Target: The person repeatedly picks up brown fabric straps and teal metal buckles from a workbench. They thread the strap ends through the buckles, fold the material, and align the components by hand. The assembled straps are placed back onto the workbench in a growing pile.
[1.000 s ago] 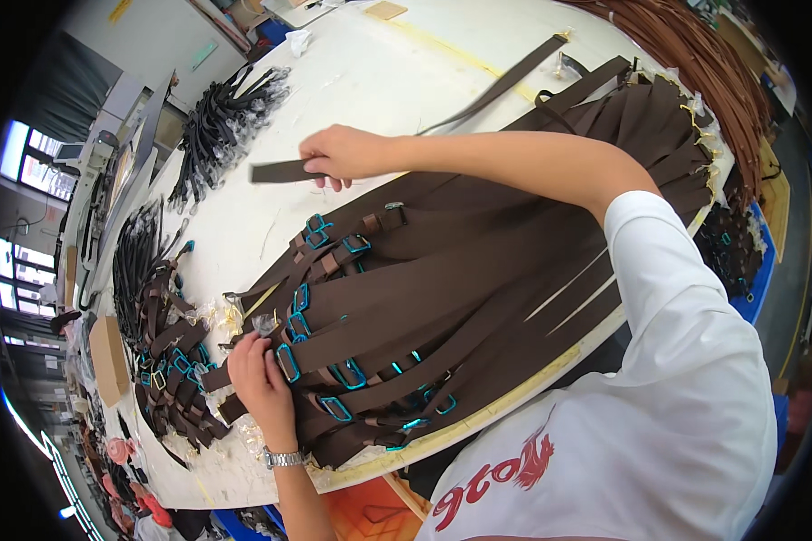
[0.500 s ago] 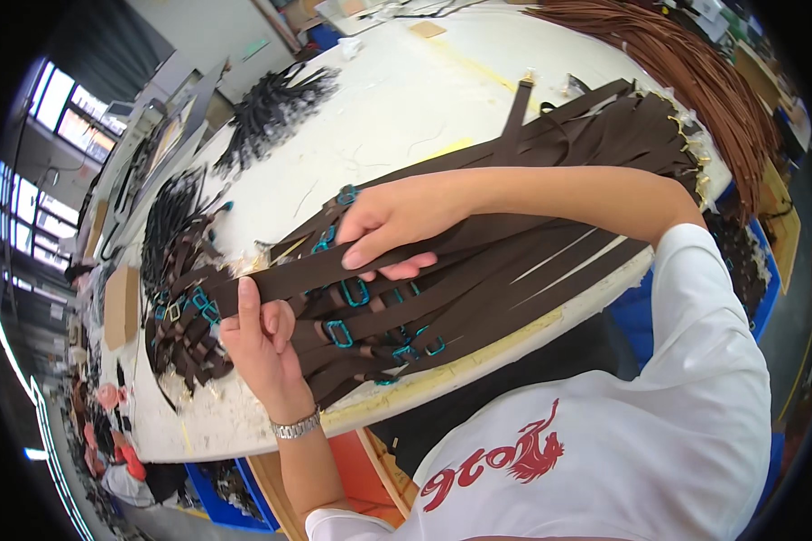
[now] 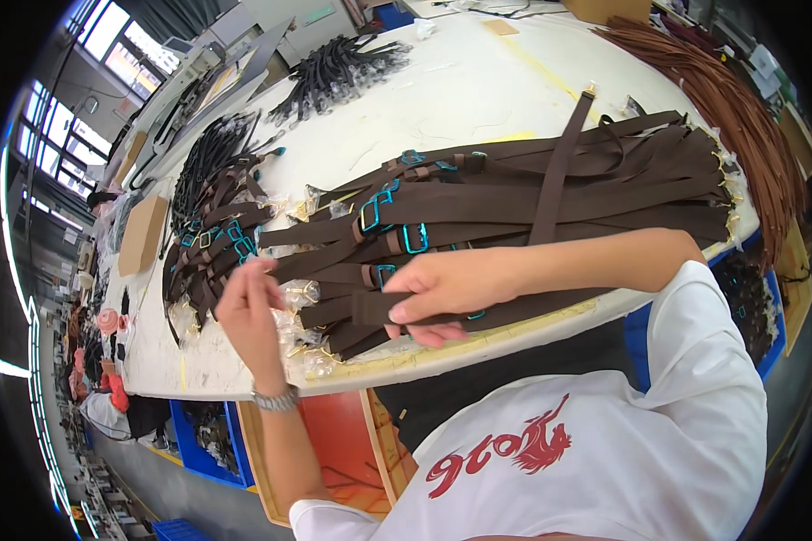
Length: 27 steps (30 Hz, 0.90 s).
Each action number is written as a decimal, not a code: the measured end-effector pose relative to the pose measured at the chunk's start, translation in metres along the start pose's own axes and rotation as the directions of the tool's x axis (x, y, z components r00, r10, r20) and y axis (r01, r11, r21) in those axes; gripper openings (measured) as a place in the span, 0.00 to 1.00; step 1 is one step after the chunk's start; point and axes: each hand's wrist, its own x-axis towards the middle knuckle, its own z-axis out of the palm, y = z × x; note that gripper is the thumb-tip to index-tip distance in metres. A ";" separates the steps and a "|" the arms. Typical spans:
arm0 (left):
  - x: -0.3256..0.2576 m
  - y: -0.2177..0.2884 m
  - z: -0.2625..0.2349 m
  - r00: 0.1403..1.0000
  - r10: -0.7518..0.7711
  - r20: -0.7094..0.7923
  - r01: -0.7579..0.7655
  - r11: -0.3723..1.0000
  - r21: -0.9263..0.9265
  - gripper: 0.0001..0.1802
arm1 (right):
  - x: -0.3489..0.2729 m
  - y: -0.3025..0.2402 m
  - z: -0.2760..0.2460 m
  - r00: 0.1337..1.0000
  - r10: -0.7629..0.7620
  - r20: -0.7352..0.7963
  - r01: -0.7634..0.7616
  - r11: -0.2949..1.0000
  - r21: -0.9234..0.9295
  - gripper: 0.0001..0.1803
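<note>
My right hand (image 3: 447, 290) grips a dark brown webbing strap (image 3: 367, 308) between thumb and fingers near its end, over the front of the table. Beneath it spreads a thick layer of similar brown straps (image 3: 478, 200) with teal buckles (image 3: 415, 238) toward their left ends. To the left, my left hand (image 3: 248, 305) is off the strap, its fingers bent and smeared by motion. It hovers beside plastic-wrapped gold-coloured fittings (image 3: 299, 294). Left of that hand lies a tangled heap of straps (image 3: 209, 257) with more teal buckles. One strap (image 3: 561, 171) lies crosswise over the layer.
Black straps (image 3: 338, 77) lie in a bundle at the table's far side. A long bundle of reddish-brown cords (image 3: 740, 126) curves along the far right. At left stands a cardboard piece (image 3: 143, 236). Blue bins (image 3: 209, 442) and an orange-lined wooden box (image 3: 334, 451) sit below the white table (image 3: 478, 90).
My left hand has let go of the strap that both hands held stretched. My right hand has moved toward me and right with the strap's end. The view has also shifted.
</note>
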 end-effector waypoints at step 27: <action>0.147 -0.059 -0.176 0.820 0.292 -0.492 -0.209 0.953 0.218 0.14 | -0.030 0.028 0.041 0.984 0.068 -0.167 -0.046 0.990 0.133 0.19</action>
